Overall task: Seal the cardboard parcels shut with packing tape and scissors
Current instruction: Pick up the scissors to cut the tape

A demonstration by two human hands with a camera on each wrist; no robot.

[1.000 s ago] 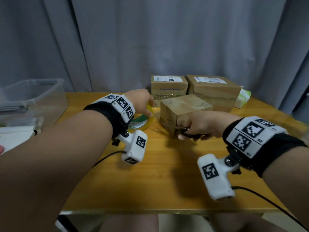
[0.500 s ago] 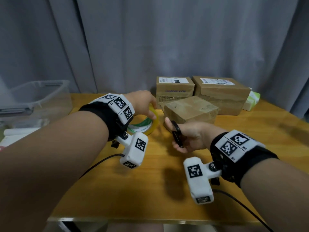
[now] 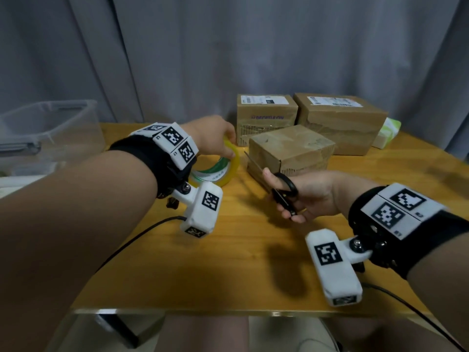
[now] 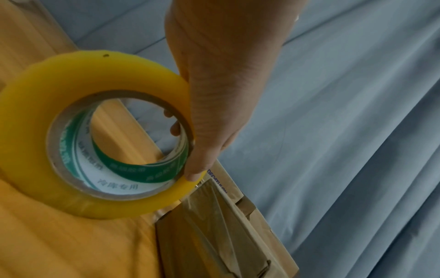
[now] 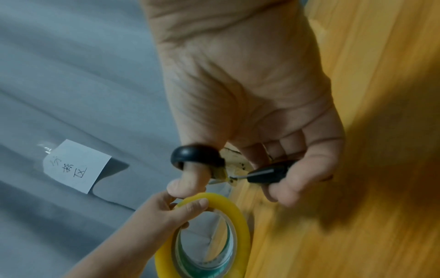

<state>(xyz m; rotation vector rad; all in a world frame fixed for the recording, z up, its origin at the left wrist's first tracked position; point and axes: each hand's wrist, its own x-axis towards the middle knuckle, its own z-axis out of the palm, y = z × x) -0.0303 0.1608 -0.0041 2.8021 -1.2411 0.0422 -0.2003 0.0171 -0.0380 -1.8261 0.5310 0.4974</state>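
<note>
head view: the left hand (image 3: 214, 138) grips the yellow tape roll (image 3: 229, 166) just above the wooden surface (image 3: 228, 270), left of the nearest parcel (image 3: 291, 151); the right hand (image 3: 312, 196) holds black-handled scissors (image 3: 281, 191), blades pointing at that parcel's front corner.

left wrist view: fingers (image 4: 175, 129) curl through the roll's core, thumb on its face; clear tape seems to run onto the parcel below.

right wrist view: thumb through one scissor loop, fingers (image 5: 285, 180) clamped on the other.
</note>
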